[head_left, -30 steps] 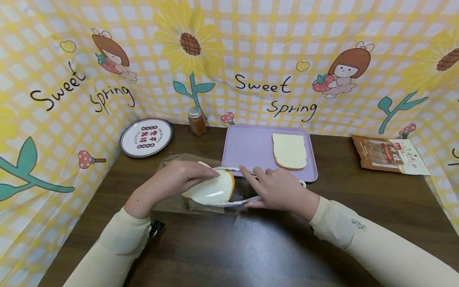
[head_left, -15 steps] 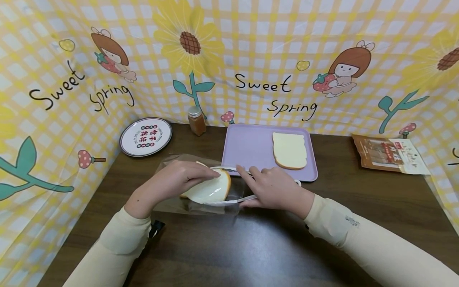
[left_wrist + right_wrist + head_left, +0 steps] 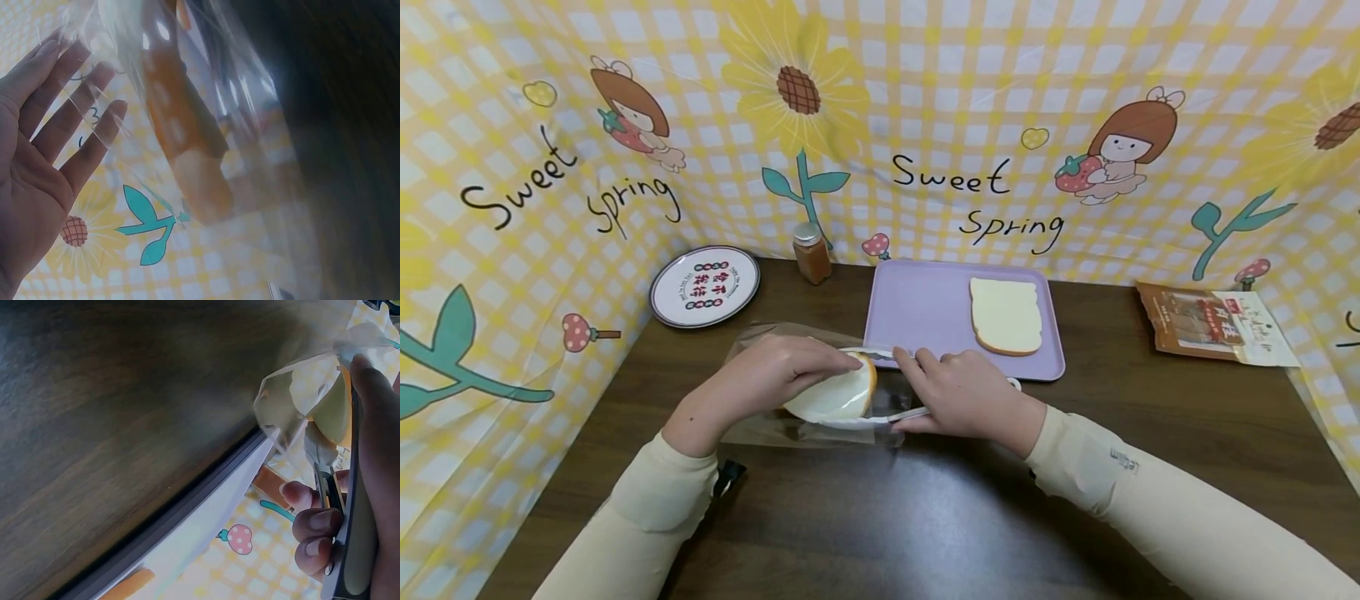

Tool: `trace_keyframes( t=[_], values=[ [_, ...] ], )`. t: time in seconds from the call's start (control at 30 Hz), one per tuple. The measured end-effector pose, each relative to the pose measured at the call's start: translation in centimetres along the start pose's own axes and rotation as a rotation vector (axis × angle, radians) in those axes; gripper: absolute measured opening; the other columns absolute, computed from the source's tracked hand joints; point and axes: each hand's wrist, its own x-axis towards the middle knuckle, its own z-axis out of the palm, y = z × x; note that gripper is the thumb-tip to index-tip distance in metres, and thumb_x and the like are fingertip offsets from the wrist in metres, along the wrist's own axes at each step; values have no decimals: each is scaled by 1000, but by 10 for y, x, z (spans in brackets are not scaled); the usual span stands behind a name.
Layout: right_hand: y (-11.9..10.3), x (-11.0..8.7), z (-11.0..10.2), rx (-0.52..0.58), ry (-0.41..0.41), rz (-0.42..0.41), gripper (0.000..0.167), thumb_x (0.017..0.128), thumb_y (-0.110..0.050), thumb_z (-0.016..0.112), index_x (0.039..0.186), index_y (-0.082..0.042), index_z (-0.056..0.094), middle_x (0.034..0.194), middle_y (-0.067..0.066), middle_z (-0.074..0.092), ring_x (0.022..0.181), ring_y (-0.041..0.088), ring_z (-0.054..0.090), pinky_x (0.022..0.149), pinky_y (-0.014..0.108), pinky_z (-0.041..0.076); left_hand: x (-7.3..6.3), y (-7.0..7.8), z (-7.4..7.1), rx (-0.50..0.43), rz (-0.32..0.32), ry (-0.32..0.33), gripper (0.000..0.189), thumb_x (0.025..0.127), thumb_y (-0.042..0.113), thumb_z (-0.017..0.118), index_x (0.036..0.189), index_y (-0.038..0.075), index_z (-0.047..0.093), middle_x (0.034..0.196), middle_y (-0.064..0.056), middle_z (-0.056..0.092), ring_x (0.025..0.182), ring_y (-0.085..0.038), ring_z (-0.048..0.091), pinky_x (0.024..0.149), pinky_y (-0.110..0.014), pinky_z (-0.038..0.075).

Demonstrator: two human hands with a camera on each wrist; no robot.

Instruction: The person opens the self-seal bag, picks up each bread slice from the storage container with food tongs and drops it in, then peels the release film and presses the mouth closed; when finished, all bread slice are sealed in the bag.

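My left hand [image 3: 775, 371] is at the near side of a clear plastic bag [image 3: 760, 432]. In the left wrist view its thumb and forefinger pinch the film at the top, while the other fingers [image 3: 94, 147] stay straight. Inside the bag lies a bread slice [image 3: 835, 396] with an orange-brown crust. My right hand [image 3: 962, 392] grips a pair of food tongs [image 3: 910, 414]; the right wrist view shows fingers curled about their grey handle [image 3: 356, 562]. The tongs' white arms are spread and reach into the bag's mouth, one along each side of the slice.
Behind my hands, a lilac tray [image 3: 917, 300] bears another bread slice [image 3: 1006, 317]. A white plate [image 3: 706, 287] and a silver-lidded spice jar [image 3: 812, 254] stand at the back left. A brown-and-white food packet [image 3: 1213, 323] lies far right. Patterned cloth encloses the wooden table.
My right hand has moved left with the tongs, which now reach deeper around the bread slice in the bag. The slice has shifted slightly left. My left hand has stayed put.
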Motion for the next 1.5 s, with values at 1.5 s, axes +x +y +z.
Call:
trace_keyframes(
  t=[1.5],
  values=[
    [-41,34,11,42,-198,135,116,87,-95,47,160,-5,45,115,9,72,75,25,73,56,40,59,-25,-24,0,72,-52,-28,25,104,22,70,127,25,80,127,11,80,120,-13,76,102,-40,63]
  ],
)
